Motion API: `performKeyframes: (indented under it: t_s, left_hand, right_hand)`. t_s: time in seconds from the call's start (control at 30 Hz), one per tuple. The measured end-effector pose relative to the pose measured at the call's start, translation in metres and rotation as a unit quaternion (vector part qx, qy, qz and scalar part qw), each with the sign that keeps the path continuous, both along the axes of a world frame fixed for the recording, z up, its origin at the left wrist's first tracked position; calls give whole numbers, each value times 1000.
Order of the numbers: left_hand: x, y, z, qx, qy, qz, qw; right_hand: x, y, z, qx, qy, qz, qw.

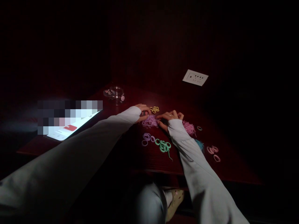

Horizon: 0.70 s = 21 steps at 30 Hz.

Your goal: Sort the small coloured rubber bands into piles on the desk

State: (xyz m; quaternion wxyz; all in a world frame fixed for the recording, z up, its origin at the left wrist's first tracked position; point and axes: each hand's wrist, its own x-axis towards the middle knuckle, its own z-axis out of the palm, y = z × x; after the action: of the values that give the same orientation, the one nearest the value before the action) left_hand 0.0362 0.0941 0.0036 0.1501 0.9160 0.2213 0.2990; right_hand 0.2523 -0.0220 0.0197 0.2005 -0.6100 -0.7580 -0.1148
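A loose pile of thin purple strands [150,121] lies on the dark red table between my two hands. At its left edge, my left hand [142,111] rests with thumb and fingers apart; small reddish things lie beneath the fingers, too dim to name. From the other side, my right hand [171,116] reaches in, index finger and thumb parted at the pile's right edge. Yellow hair ties [154,109] sit just beyond my hands. A pink strand pile [189,128] shows to the right of my right hand. Purple hair ties [147,137] and green hair ties [163,145] lie nearer me.
A lit phone [77,123] stands left, partly pixelated. Behind are a clear jar [116,95] and a wall socket [195,77]. Pink hair ties [213,151], a teal bundle [199,144] and one small ring [199,128] lie right. Much of the room is dark.
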Motion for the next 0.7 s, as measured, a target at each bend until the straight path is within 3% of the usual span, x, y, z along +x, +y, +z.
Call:
performKeyframes:
  t_s: [0.23,0.4,0.53,0.7]
  left_hand:
    - [-3,-8,14,25,7,0,1000]
    - [5,-10,-3,15,21,-87,996]
    - [7,-13,-16,-27,43,-104,993]
    - [6,-18,-9,-44,42,-99,993]
  right_hand:
    - [2,-8,11,13,-30,-4,999]
    - [2,-9,11,-4,-36,15,999]
    - [3,-8,9,-23,-8,26,999]
    - [1,-9,8,-23,-8,22,999]
